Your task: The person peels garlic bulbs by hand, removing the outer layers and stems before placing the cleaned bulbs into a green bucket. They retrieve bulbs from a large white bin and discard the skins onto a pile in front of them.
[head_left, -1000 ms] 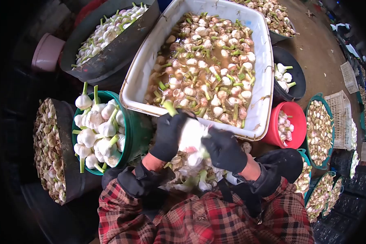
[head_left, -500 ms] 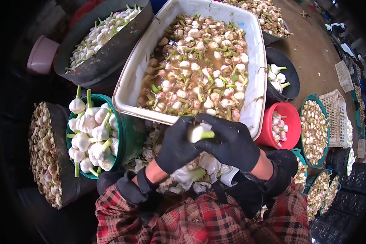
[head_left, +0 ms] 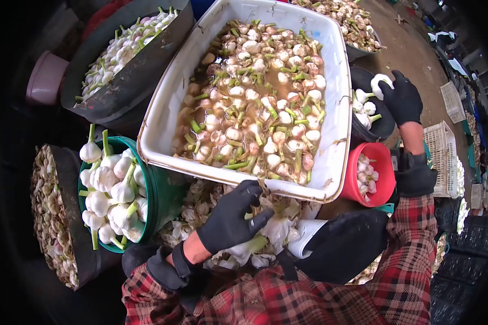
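My right hand (head_left: 404, 100), in a black glove, grips a white garlic bulb (head_left: 381, 85) over the black bucket (head_left: 384, 125) at the right. Several peeled bulbs with green stems (head_left: 365, 107) lie in that bucket. In a matching glove, my left hand (head_left: 230, 219) is empty with fingers apart, just below the front rim of the white tub (head_left: 238, 179). The tub holds brown water and many garlic bulbs (head_left: 236, 134). Loose skins (head_left: 276, 227) lie beneath my left hand.
A green bucket (head_left: 165, 189) heaped with clean garlic stands left, beside a dark container of unpeeled garlic (head_left: 54, 216). A red bucket (head_left: 382, 173) with several bulbs is at the right, near a cream crate (head_left: 439, 157). Another large container (head_left: 119, 81) stands upper left.
My hands have parted. The right one has moved up and right to the black bucket with a bulb; the left has let go and lowered slightly. The view has shifted a little.
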`<action>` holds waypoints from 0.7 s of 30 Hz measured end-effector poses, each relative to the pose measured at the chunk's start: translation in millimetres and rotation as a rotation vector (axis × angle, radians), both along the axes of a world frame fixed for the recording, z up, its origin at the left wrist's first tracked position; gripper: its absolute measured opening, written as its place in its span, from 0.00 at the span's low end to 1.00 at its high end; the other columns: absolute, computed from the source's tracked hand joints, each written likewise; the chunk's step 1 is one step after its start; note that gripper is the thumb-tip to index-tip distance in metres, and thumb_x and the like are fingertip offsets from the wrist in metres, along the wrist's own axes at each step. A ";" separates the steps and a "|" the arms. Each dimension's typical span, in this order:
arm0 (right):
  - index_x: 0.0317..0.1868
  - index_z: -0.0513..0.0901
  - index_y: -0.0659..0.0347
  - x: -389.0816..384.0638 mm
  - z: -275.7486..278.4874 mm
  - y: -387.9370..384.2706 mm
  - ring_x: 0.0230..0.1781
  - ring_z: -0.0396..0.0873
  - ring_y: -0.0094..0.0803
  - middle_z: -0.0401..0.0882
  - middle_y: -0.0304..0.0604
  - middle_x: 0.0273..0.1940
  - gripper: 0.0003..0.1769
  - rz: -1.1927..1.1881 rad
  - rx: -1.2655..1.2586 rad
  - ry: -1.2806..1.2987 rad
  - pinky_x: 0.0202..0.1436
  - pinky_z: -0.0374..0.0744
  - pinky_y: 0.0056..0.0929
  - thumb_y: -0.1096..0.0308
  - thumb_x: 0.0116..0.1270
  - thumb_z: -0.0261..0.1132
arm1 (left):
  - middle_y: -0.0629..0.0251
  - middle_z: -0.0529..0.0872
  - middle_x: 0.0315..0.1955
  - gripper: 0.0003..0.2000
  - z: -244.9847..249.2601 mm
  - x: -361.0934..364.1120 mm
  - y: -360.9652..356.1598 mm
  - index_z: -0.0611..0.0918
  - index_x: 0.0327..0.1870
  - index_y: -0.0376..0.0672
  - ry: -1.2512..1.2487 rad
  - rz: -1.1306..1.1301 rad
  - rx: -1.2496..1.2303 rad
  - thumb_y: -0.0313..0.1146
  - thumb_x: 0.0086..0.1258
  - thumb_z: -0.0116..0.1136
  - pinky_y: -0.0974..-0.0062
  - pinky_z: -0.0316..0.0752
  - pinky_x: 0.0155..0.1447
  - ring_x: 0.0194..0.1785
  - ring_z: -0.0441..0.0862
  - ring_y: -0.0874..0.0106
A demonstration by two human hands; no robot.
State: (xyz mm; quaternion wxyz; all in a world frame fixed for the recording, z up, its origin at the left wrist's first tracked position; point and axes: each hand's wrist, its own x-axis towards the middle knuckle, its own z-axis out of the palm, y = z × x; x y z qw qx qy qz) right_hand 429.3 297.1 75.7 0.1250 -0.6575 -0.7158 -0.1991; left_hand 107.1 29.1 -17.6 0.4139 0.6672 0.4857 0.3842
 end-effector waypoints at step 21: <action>0.43 0.82 0.58 -134.1 -182.5 131.4 0.50 0.80 0.46 0.79 0.52 0.50 0.14 0.256 -0.534 -0.140 0.53 0.79 0.40 0.69 0.55 0.61 | 0.52 0.81 0.33 0.13 -4.3 -7.2 12.7 0.78 0.43 0.36 0.009 -0.021 -0.057 0.27 0.58 0.66 0.65 0.76 0.39 0.36 0.81 0.55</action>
